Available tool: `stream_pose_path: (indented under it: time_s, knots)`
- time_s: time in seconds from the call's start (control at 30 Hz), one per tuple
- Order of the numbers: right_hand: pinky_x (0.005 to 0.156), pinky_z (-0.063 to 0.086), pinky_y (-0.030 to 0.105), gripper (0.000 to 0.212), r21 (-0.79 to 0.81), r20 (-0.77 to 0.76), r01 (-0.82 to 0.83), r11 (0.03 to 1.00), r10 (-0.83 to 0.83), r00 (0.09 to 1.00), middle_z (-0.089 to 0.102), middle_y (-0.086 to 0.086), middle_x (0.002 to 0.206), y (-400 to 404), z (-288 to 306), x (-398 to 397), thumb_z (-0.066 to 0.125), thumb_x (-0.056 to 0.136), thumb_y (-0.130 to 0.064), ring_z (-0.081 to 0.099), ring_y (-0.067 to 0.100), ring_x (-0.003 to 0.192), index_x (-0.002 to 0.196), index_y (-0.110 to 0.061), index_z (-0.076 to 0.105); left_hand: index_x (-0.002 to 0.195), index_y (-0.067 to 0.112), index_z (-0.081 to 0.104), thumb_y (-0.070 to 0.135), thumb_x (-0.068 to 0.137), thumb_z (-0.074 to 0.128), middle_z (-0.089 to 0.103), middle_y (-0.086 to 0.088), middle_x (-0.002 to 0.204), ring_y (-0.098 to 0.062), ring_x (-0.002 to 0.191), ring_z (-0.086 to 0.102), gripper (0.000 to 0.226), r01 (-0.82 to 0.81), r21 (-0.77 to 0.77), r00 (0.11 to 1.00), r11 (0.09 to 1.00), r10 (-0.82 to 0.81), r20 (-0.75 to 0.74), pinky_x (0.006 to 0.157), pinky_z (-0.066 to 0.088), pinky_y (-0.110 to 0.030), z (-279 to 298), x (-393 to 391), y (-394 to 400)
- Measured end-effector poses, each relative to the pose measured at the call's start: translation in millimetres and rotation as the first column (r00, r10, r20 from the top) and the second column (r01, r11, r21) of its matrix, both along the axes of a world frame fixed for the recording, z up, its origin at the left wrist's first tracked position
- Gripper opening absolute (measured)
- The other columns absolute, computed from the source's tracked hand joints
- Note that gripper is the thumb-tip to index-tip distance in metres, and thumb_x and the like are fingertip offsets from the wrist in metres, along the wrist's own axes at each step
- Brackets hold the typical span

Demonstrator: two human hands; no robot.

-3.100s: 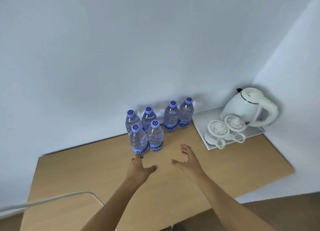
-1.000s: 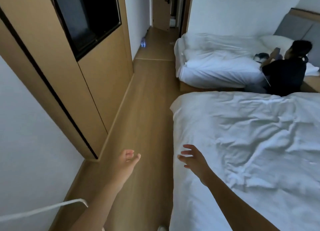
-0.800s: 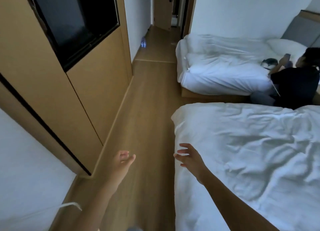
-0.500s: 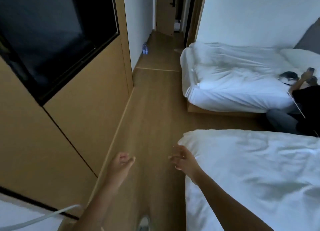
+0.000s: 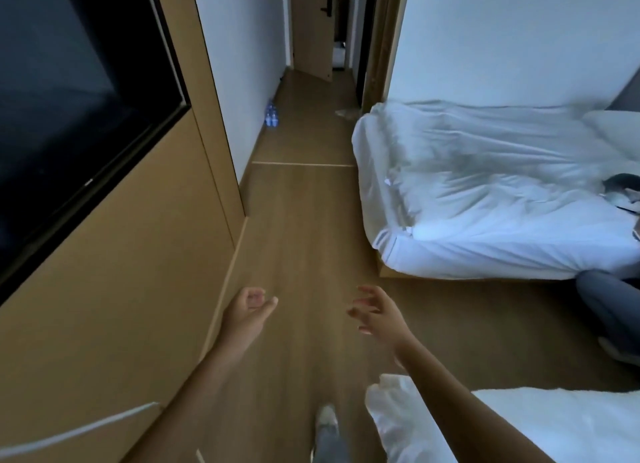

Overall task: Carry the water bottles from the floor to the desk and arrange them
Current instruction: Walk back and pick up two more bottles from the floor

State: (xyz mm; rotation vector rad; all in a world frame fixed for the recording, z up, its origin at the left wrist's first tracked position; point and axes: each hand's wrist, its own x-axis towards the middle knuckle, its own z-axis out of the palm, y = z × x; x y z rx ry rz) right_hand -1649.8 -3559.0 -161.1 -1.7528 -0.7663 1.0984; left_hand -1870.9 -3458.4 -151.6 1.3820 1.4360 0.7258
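A wooden floor point(image 5: 304, 227) runs as a corridor between a panelled wall with a dark screen point(image 5: 69, 109) and two white beds, the far bed point(image 5: 485, 192) beyond the near one point(image 5: 519, 424). The bottles point(image 5: 272, 115) stand on that floor against the white wall, well beyond the far bed's foot. Both hands hang empty above the floor: the left hand point(image 5: 250, 312) loosely curled, the right hand point(image 5: 379, 315) spread.
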Motion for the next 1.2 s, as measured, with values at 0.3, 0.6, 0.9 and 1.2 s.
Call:
stream_pose_path:
  time_s: [0.3, 0.6, 0.9, 1.2]
  knots:
    - [0.084, 0.056, 0.037, 0.048, 0.059, 0.014, -0.048, 0.997, 0.047, 0.999, 0.063, 0.007, 0.113, 276.1, 31.5, 130.9, 0.073, 0.086, -0.019, 0.066, 0.025, 0.102, 0.129, -0.020, 0.052, 0.097, 0.019, 0.058, 0.023, 0.084, 0.073, 0.063, 0.003, 0.098, -0.015, 0.092, 0.061, 0.021, -0.024, 0.045, 0.999, 0.999, 0.025, -0.019, 0.074, 0.046, -0.024, 17.3, 126.9, 260.2]
    - [0.084, 0.057, 0.038, 0.049, 0.056, 0.018, -0.066, 0.996, 0.065, 0.998, 0.062, 0.004, 0.113, 547.2, 9.8, 229.6, 0.072, 0.087, -0.023, 0.066, 0.026, 0.103, 0.131, -0.021, 0.051, 0.106, 0.016, 0.059, 0.027, 0.085, 0.071, 0.061, 0.004, 0.101, -0.014, 0.092, 0.059, 0.026, 0.042, 0.019, 0.998, 0.999, -0.041, -0.049, 0.064, 0.042, -0.019, -14.7, 243.2, 530.4]
    - [0.085, 0.057, 0.038, 0.050, 0.064, 0.045, -0.003, 0.998, 0.000, 0.999, 0.063, 0.007, 0.115, 788.3, 30.5, 340.0, 0.073, 0.086, -0.024, 0.066, 0.027, 0.103, 0.131, -0.021, 0.052, 0.103, 0.018, 0.058, 0.024, 0.084, 0.073, 0.062, 0.000, 0.102, -0.019, 0.097, 0.061, 0.026, 0.128, 0.015, 0.992, 0.992, -0.128, -0.011, 0.081, 0.047, -0.028, 1.6, 351.4, 793.4]
    - [0.085, 0.057, 0.040, 0.051, 0.052, 0.004, 0.003, 0.999, -0.003, 1.000, 0.062, 0.007, 0.112, 1064.8, 16.8, 473.5, 0.073, 0.086, -0.022, 0.066, 0.027, 0.102, 0.132, -0.018, 0.051, 0.112, 0.017, 0.058, 0.027, 0.085, 0.071, 0.062, 0.000, 0.108, -0.010, 0.089, 0.058, 0.031, 0.082, 0.036, 0.996, 0.996, -0.080, -0.042, 0.063, 0.042, -0.015, -1.7, 475.8, 1058.1]
